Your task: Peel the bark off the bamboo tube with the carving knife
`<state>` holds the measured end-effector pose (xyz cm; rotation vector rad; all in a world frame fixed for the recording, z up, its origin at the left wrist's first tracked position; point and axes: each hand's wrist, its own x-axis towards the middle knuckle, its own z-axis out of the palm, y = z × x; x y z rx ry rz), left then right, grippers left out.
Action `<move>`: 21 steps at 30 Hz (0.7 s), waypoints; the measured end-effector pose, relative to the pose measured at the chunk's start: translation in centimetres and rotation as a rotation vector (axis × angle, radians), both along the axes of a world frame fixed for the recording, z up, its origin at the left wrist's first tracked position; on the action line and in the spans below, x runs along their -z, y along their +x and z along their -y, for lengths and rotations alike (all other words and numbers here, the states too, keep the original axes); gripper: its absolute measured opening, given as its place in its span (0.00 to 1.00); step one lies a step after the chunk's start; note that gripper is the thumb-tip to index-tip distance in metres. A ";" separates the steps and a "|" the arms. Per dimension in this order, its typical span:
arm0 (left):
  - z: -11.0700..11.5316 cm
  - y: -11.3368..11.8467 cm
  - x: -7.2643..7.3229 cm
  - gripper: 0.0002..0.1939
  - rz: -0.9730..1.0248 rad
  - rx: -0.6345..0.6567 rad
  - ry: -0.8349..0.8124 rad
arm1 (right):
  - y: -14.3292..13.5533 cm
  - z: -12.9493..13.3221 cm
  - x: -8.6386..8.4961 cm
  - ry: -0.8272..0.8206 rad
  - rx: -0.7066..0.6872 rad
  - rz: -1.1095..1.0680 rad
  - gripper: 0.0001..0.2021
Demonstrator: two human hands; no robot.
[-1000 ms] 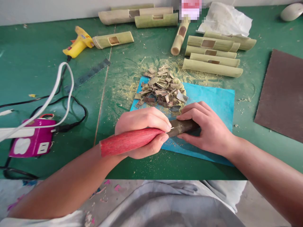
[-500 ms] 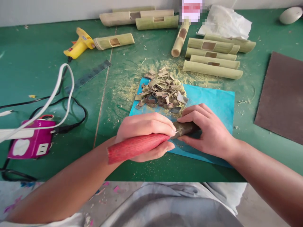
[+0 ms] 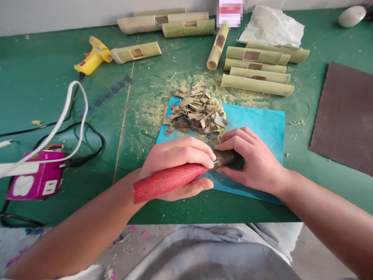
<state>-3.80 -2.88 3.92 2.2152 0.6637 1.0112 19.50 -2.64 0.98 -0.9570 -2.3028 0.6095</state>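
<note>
Yellow glue gun [image 3: 93,58], looped white cable [image 3: 86,103] passing over a purple socket box [image 3: 54,169], brown sheet [image 3: 345,116] at right

Green table [image 3: 35,89] against a pale wall [image 3: 58,15], grey floor [image 3: 314,260] below.

There's one red handle [image 3: 169,182] and one glue gun [image 3: 93,57].

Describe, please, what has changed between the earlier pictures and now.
The left hand and its red-handled tool have moved rightward, toward the right hand, and the left thumb has dropped away from the tool's front end. Nothing was taken up or let go. The right hand still holds the dark piece; the blue sheet and chip pile stayed put.
</note>
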 end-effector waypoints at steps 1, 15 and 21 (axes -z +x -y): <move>0.1 0.0 0.0 0.11 0.004 0.000 -0.009 | 0.0 0.0 0.0 0.001 -0.001 -0.001 0.14; 0.3 0.0 0.1 0.10 0.050 -0.025 -0.053 | 0.0 -0.1 0.1 -0.023 -0.003 -0.007 0.15; 0.5 0.0 -0.1 0.08 0.049 -0.037 -0.017 | 0.1 -0.1 0.1 -0.025 -0.006 -0.004 0.16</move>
